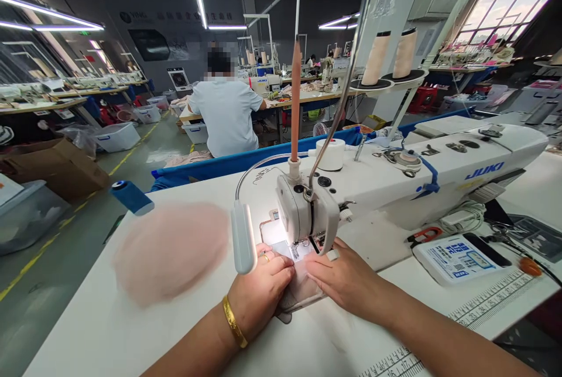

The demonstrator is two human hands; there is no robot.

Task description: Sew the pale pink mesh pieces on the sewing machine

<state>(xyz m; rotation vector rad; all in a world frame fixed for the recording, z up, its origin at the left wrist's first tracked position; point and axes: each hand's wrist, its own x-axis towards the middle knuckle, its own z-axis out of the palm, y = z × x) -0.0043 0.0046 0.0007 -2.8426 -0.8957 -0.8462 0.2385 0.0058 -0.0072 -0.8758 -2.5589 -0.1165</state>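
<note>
A white tabletop [132, 330] carries a white sewing machine [439, 172] along its far edge. A blurred heap of pink fabric [171, 251] lies toward the left edge, apparently pieces either waiting or finished; which, the picture does not show. Under the machine head near the front edge, a small pale pink piece [302, 289] lies flat at the needle, so the stitching looks under way, its length hidden. The left hand [261, 292], curled loosely with a gold bangle at the wrist, presses the piece's left side. The right hand [345, 280] lies flat, fingers extended, holding its right side down. Red-handled snips [424, 235] lie further right.
</note>
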